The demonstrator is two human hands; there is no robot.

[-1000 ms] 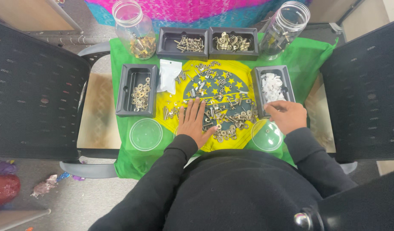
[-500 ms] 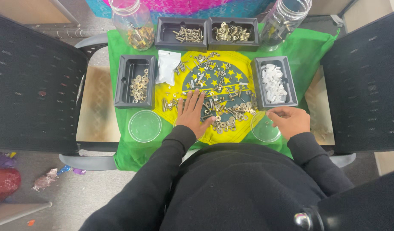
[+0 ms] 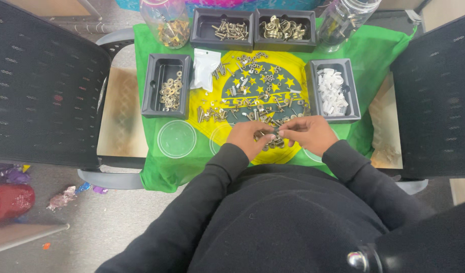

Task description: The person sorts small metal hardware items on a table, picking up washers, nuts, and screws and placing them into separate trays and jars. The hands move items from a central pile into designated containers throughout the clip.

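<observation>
My left hand (image 3: pixel 247 137) and my right hand (image 3: pixel 308 134) meet at the near edge of a pile of small metal screws and nuts (image 3: pixel 252 103). Both pinch one small metal piece (image 3: pixel 276 132) between their fingertips. The pile lies spread on a green and yellow cloth with a blue starred disc (image 3: pixel 379 48). Which kind of part is pinched is too small to tell.
Black trays hold washers (image 3: pixel 167 91), white plastic pieces (image 3: pixel 333 91), screws (image 3: pixel 227 29) and brass clips (image 3: pixel 283 28). Two clear jars (image 3: pixel 166 20) (image 3: pixel 343 17) stand at the back. A white pouch (image 3: pixel 204 70) and clear round lids (image 3: pixel 177 139) lie on the cloth. Black chairs (image 3: pixel 40 86) flank the small table.
My right hand came in from the white-piece tray side toward the middle. My left hand drew back from the pile, and the two now meet on one small piece.
</observation>
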